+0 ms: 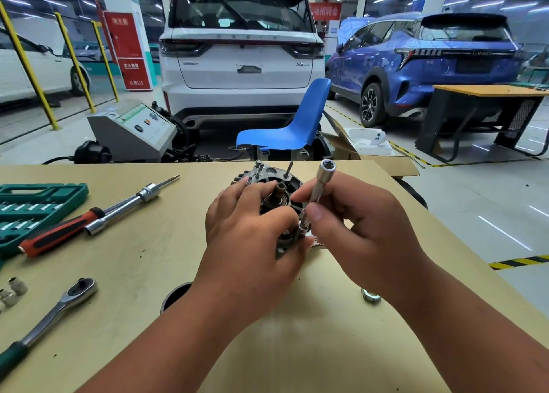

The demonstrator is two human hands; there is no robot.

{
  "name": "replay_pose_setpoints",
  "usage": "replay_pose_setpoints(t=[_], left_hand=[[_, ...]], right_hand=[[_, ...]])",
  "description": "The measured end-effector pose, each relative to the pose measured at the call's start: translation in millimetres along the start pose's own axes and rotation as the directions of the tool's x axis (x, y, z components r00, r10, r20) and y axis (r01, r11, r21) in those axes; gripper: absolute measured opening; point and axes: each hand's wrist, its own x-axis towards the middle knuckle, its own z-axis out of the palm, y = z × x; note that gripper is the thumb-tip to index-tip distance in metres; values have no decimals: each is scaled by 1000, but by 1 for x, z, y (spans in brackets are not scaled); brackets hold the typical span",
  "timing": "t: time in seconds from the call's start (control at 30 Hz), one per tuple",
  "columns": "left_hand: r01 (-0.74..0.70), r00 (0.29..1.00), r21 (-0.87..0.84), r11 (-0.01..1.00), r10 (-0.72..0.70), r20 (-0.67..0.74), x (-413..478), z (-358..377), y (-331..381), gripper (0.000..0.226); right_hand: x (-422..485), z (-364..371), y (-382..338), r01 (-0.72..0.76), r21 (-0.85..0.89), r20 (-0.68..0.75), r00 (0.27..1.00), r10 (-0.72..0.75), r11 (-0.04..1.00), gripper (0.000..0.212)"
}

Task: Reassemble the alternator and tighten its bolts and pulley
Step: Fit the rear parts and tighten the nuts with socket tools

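Note:
The alternator [269,181] stands on the tan workbench [148,274], shaft end up, with long through bolts [287,170] sticking out of its far side. My left hand [249,229] lies over its near left side and grips the housing. My right hand [356,229] pinches a long silver socket extension [320,181] between thumb and fingers. Its lower end sits on a bolt at the near rim, and its open square end points up. A loose nut [370,296] lies on the bench under my right forearm.
On the left lie a ratchet wrench [56,309], a red-handled driver [59,233], a chrome T-bar with socket [130,205], small sockets [13,290] and a green tool case [32,211]. A round hole [175,296] opens in the bench. Beyond stand a blue chair [294,125] and parked cars.

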Motion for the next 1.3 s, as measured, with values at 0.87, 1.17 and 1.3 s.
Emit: replay_pose_setpoints(t=[0.87, 1.17, 1.3], left_hand=[[10, 1000, -18, 1000, -11, -20, 1, 0, 1, 52], [1, 1000, -15, 1000, -1, 0, 0, 0, -1, 32], [7, 1000, -24, 1000, -7, -9, 0, 1, -1, 32]], right_hand=[[1, 0, -3, 31, -6, -34, 999, -32, 999, 13], [0, 0, -3, 26, -18, -40, 999, -26, 1000, 20], [0, 0, -2, 8, -25, -48, 999, -10, 1000, 22]])
